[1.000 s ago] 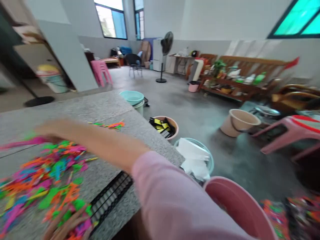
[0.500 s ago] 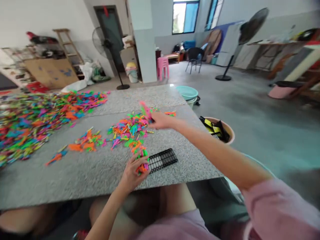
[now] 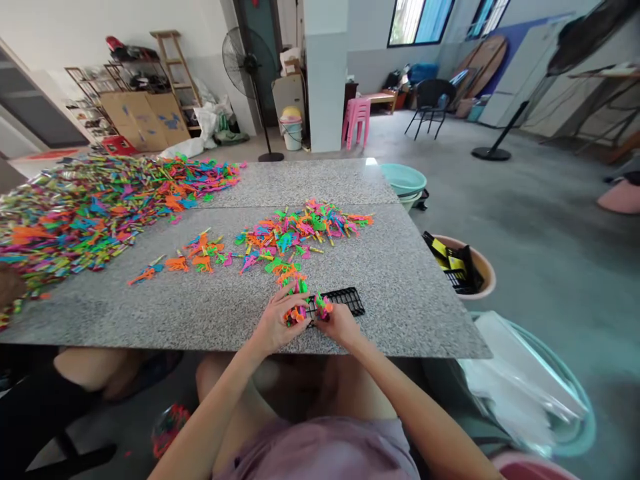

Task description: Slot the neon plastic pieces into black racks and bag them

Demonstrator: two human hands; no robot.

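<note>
A black grid tray (image 3: 353, 301) with rows of small cells lies on the speckled grey table in front of me. My left hand (image 3: 278, 319) is closed around several bright plastic toys (image 3: 296, 313) at the tray's left end. My right hand (image 3: 342, 325) pinches a few pink, green and orange plastic toys (image 3: 323, 305) over the tray's middle. How far these sit in the cells, I cannot tell. Just beyond the hands spreads a loose pile of the same small toys (image 3: 285, 241), some with striped sticks. A smaller cluster (image 3: 203, 252) lies left of it.
A large heap of toys (image 3: 100, 207) covers the table's far left, where another person's hand (image 3: 10, 285) shows. Right of the table stand a teal basin (image 3: 407, 179), a tub of black trays (image 3: 487, 273) and a basin with clear plastic (image 3: 585, 427).
My right hand has come back from the far side of the pile to the tray, carrying toys. My left hand stays at the tray's left end. The view has shifted.
</note>
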